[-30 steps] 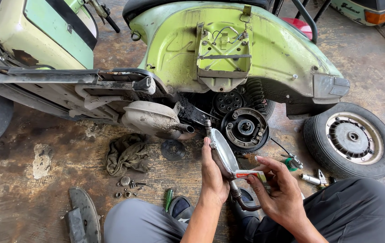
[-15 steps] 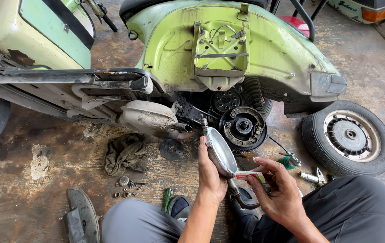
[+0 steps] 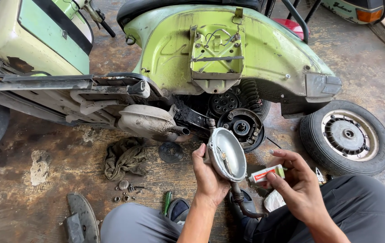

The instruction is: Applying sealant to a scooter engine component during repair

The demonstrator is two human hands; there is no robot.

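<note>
My left hand (image 3: pixel 208 175) grips a silvery oval metal housing (image 3: pixel 226 154) with a black ribbed hose (image 3: pixel 242 203) hanging from its lower end; its hollow inside faces me. My right hand (image 3: pixel 296 184) holds a small white and red tube (image 3: pixel 265 174), its tip close to the housing's lower right rim. Both are held over my lap, in front of the pale green scooter (image 3: pixel 228 49). Behind the housing sits the scooter's bare rear brake hub (image 3: pixel 242 128).
A removed wheel (image 3: pixel 346 136) lies flat at the right. A dirty rag (image 3: pixel 125 156), a round black cap (image 3: pixel 171 152), several small nuts and washers (image 3: pixel 125 187), a green-handled tool (image 3: pixel 167 202) and a grey metal part (image 3: pixel 81 218) lie on the stained floor. The exhaust muffler (image 3: pixel 149 122) hangs low at centre.
My left hand has turned the housing so its hollow side faces me more squarely, and raised it a little. My right hand has kept the tube by its rim.
</note>
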